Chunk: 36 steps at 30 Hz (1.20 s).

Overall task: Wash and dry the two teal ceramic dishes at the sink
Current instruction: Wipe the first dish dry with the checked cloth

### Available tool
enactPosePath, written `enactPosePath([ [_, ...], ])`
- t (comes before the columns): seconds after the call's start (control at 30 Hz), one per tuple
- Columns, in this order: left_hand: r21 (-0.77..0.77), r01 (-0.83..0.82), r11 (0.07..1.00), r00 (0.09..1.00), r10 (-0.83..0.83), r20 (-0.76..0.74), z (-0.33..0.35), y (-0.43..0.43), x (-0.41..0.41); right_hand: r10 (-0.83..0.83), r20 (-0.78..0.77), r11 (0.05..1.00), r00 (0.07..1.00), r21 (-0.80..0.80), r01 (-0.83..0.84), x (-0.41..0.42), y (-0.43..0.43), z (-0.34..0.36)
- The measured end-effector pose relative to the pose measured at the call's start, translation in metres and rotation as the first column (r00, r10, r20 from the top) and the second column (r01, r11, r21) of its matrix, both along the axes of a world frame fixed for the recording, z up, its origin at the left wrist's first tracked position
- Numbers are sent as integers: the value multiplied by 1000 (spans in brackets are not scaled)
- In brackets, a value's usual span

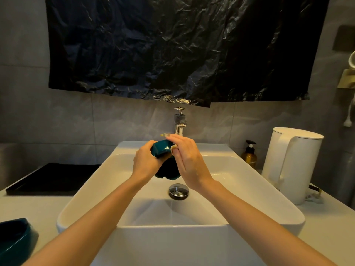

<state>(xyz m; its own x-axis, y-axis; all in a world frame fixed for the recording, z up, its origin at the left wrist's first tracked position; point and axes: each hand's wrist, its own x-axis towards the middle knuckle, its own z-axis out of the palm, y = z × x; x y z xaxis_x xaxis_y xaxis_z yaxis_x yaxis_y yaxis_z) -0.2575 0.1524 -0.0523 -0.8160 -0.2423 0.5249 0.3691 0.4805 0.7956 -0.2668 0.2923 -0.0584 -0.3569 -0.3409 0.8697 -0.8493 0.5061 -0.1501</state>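
Gripping the teal dish (161, 148) mid-frame, left hand (146, 162) clamps its edge; right hand (187, 158) presses a sponge (173, 150) against it. Probably slippery, breakable.

Grey tiled walls (57, 120) stand in dim, warm light. A crumpled black plastic sheet (172, 48) hangs over the wall above a chrome tap (179, 121). Below lies a pale counter (326, 227) — on its left a black tray (55, 177), on its right a white kettle (292, 164) and, near the wall, an amber pump bottle (249, 154).
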Motion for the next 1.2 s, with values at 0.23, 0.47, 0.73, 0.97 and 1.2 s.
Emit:
enactPosePath([
  [0.23, 390, 67, 919, 980, -135, 150, 6, 2, 1, 125, 219, 977, 968, -199, -81, -2, -1, -4],
  [0.47, 601, 82, 795, 980, -174, 96, 8, 2, 1, 195, 408, 959, 892, -270, -86, -2, -7, -8],
  [0.73, 285, 182, 941, 969, -220, 108, 1, 14, 1, -19, 393, 916, 919, -361, 173, -9, 4, 3],
  [0.97, 17, 133, 991, 988, -131, -78, 0, 8, 0, -283, 135, 956, 950, -39, 291, -5, 16, 5],
  [1.2, -172, -6, 985, 999, -3, -50, -7, 1, -2, -207, 120, 977, 971, 72, 199, -4, 3, -2],
])
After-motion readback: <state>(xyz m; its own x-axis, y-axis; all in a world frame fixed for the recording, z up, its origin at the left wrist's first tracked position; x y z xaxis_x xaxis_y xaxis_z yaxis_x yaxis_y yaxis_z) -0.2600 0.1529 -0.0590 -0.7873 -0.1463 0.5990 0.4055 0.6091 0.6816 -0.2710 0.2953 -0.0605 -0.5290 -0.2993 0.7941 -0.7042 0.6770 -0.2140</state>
